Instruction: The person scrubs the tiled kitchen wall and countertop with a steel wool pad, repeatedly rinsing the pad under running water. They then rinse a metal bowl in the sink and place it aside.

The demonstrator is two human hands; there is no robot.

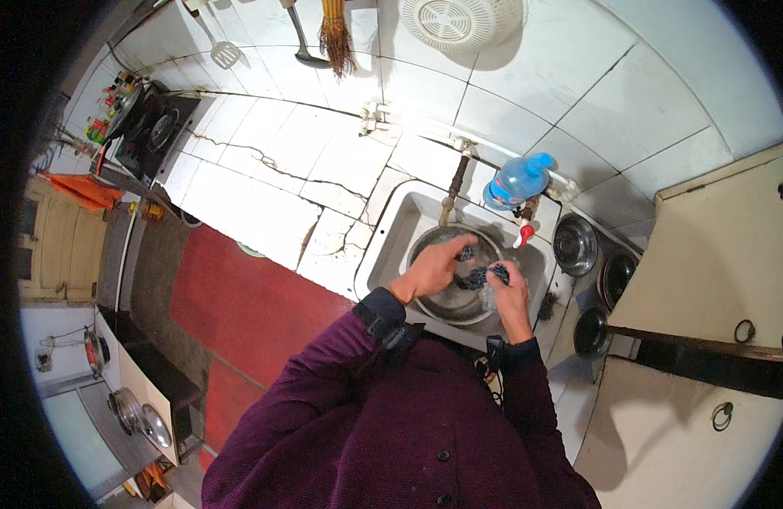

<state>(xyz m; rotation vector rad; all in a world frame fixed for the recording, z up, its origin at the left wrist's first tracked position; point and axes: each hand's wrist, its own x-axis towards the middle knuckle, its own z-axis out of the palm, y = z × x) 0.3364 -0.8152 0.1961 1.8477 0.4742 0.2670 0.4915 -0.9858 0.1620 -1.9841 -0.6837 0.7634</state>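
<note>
A round metal basin (454, 313) stands in the white ceramic sink (380, 254), with water in it. Over its left part, my left hand (435, 266) grips one end of a dark patterned cloth (473, 278). The other end of this cloth is bunched in my right hand (510, 292), above the basin's right rim. Between the two hands the cloth hangs low over the water. A small pink spot shows beside it. Part of the cloth is hidden by my fingers.
Behind the basin is an old tap (454, 191). A blue plastic bottle (517, 181) and a red-handled tap (526, 235) stand at the sink's back right. Metal bowls (575, 245) sit to the right. Cracked white tiles cover the counter (258, 191) at left, with a stove (159, 137) beyond.
</note>
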